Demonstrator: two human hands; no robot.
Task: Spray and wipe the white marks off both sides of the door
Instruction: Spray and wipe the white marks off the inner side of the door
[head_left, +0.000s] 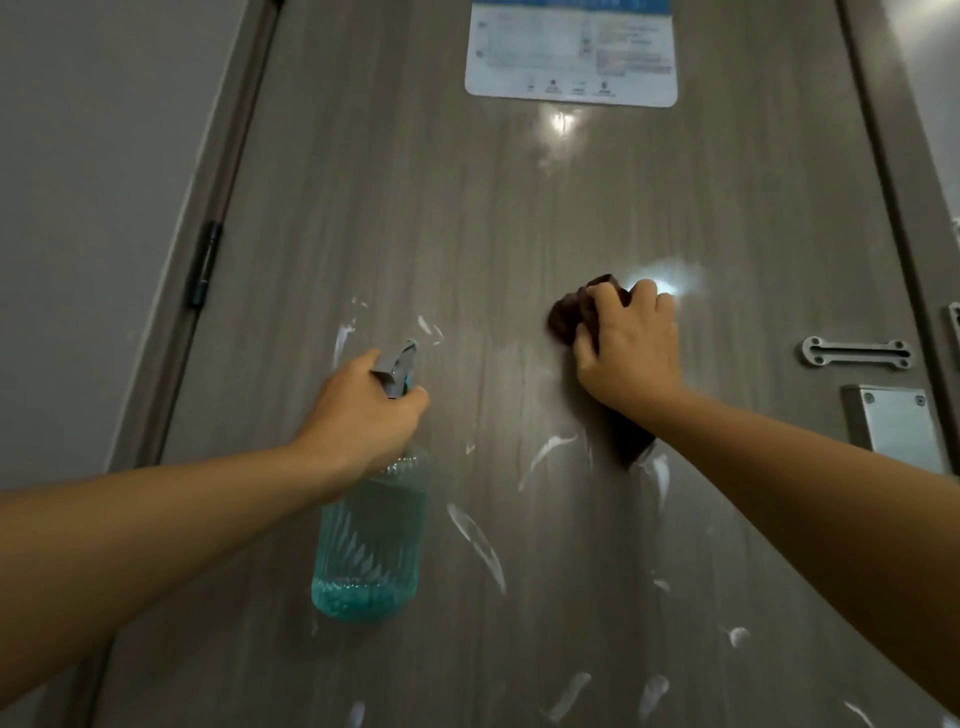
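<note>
The door (519, 218), a grey wood-grain panel, filled the view in front of us, closed in its frame with white marks (475, 540) streaked across its lower half. Our right hand (626, 345) pressed a dark brown cloth (574, 312) flat against the panel, fingers curled over its top edge; our left hand (363, 410) was clamped round the neck of a blue spray bottle (369, 540), nozzle toward the door. We judged the risks modest: fresh spray could run down and streak, the cloth could smear the marks rather than lift them, and a careless sweep could wet the posted notice (571, 52) above. The finish was glossy, throwing back glare. A black hinge (204, 262) sat at the left, a metal latch bar (856, 353) and plate (896, 426) at the right, and pale walls flanked the frame.
</note>
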